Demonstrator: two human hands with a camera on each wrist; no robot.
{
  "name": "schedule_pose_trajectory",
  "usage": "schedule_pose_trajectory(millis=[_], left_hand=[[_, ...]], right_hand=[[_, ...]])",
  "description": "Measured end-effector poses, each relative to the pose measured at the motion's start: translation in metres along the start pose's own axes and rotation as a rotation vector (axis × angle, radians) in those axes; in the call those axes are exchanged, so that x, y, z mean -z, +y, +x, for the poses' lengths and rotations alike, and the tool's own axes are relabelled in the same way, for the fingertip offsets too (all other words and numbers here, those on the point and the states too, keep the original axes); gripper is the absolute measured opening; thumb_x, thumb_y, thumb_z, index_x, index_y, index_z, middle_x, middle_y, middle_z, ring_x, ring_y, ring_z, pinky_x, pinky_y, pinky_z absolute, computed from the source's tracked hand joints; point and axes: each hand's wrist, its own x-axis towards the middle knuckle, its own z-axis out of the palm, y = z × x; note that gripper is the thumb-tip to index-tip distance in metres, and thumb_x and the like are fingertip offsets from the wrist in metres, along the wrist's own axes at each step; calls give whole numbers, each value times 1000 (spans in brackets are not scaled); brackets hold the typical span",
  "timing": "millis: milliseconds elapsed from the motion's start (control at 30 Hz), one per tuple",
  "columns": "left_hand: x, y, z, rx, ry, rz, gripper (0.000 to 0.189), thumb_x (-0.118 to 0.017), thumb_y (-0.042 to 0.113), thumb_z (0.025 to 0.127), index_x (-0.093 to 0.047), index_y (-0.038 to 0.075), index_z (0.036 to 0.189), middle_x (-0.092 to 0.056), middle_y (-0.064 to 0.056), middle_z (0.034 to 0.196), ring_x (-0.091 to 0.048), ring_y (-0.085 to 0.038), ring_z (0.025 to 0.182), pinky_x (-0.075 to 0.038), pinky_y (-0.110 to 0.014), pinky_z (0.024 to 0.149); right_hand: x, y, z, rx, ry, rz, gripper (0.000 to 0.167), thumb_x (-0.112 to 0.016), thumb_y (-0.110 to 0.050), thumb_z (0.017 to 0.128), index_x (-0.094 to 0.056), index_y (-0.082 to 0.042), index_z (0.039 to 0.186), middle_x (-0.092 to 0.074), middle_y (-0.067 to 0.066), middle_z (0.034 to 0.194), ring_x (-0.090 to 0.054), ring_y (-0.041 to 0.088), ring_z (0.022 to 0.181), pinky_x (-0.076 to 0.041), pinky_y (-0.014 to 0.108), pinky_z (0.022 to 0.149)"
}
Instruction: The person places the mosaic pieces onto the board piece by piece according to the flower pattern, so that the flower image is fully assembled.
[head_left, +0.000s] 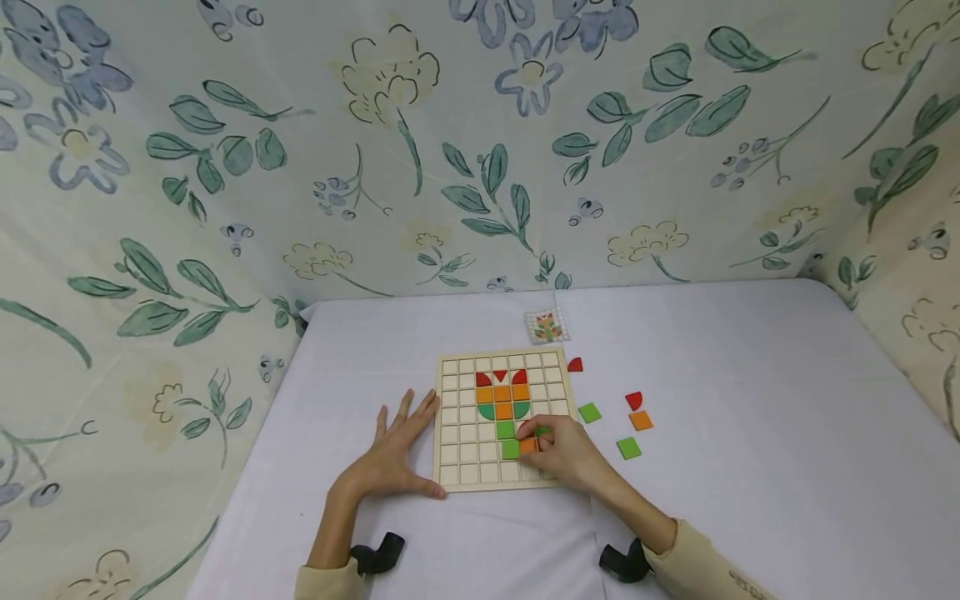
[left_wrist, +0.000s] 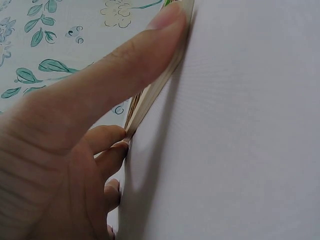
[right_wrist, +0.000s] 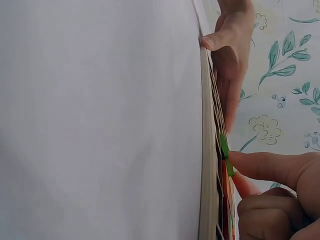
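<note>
A wooden grid board (head_left: 468, 473) bears red, orange and green tiles laid in a flower shape. On its left edge rests my left hand (head_left: 393, 458), fingers spread, with the thumb (left_wrist: 162, 35) against the near corner. My right hand (head_left: 570, 454) is over the lower part of the pattern, with thumb and forefinger bent about an orange square tile (head_left: 528, 446). Left of that tile lies a green square tile (head_left: 510, 450). In the right wrist view the thumb tip touches or overlaps a green tile (right_wrist: 230, 166); the fingers partly hide the tiles there.
A small picture card (head_left: 547, 326) with a similar flower lies behind the board. To its right are loose tiles: a red quarter-round (head_left: 575, 365), another red piece (head_left: 633, 401), an orange square (head_left: 641, 420), and green squares (head_left: 589, 412). White cloth covers the table.
</note>
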Motion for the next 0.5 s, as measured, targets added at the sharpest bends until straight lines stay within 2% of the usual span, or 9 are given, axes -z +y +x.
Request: schedule_pose_trajectory(millis=[500], left_hand=[[-1,2,0,0,10,2,140,-97,56,59,-17,16,167,-10,-1,176,9,-39,163,16,-70,124]], right_hand=[[-8,-1,3,21,42,-14,21,-84,-3,81,-75,-7,99,-37,-5,53,-31,7,46,-21,16,45]])
